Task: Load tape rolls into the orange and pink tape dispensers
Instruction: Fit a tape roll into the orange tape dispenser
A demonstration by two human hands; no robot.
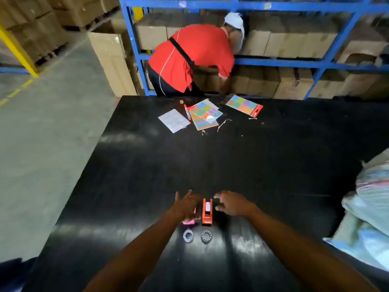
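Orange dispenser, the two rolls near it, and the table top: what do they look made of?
Orange dispenser: seemingly moulded plastic, with an even colour and a slight sheen. Left tape roll and right tape roll: probably clear tape, greyish and see-through in look; the cores are too small to tell. Table: a smooth black sheet, semi-gloss with soft glare; the material is unclear.
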